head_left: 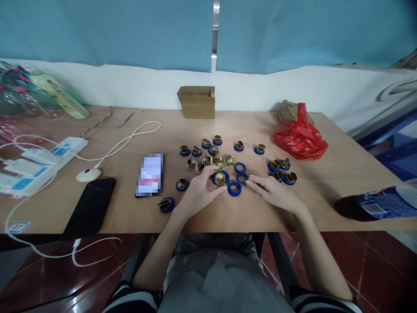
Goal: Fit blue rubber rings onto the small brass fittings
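Note:
My left hand (pixel 200 191) rests on the wooden table (pixel 342 174) with its fingers closed around a brass piece seated in a blue ring (pixel 220 178). My right hand (pixel 272 191) lies low on the table, its fingers stretched out toward an empty blue ring (pixel 234 188). Two more empty blue rings (pixel 240 167) lie just behind. Several brass pieces in blue rings (pixel 208 153) are scattered behind the hands, with a small group (pixel 282 171) to the right and two (pixel 166 204) near my left wrist.
A lit phone (pixel 150 174) and a dark phone (pixel 91 206) lie at the left, beside a white mouse-shaped device (pixel 88 174), cables and power strips (pixel 48 158). A small cardboard box (pixel 196 101) stands at the back, a red plastic bag (pixel 301 137) right, a dark bottle (pixel 378 204) at the right edge.

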`<state>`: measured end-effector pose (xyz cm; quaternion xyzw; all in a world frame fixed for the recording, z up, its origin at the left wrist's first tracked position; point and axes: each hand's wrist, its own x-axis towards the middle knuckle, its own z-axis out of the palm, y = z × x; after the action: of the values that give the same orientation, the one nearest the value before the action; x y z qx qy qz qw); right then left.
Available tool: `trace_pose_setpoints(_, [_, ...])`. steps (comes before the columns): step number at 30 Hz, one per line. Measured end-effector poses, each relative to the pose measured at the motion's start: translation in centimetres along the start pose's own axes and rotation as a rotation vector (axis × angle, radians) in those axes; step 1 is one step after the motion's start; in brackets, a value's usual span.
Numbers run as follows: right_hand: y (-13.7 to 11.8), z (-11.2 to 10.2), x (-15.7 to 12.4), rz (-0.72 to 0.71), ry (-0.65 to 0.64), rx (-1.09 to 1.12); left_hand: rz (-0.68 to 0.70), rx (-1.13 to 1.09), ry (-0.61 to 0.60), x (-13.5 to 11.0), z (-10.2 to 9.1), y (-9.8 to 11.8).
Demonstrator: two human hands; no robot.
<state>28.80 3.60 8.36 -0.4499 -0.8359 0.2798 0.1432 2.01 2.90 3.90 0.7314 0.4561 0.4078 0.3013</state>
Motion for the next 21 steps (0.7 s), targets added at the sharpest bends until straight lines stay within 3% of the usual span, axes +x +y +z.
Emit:
trace_pose_setpoints(6, [-1.0, -2.0, 2.8, -0.081, 0.016, 0.07, -0.002, -0.018, 0.049, 0.0, -0.1, 0.4])
trace_pose_setpoints(9, [-1.4, -2.3, 4.7, -0.077, 0.028, 0.206, -0.007, -0.03, 0.052, 0.1, -0.1, 0.5])
trace_pose_setpoints(14, [-1.4, -0.1, 6.7, -0.017, -0.019, 0.691, -0.006, -0.034, 0.108, 0.2, -0.1, 0.3])
trace_pose_setpoints(21, [-1.1, 3.7, 6.4, 0.112, -0.096, 1.221, 0.035, 0.032, 0.115, 0.2, 0.0, 0.2])
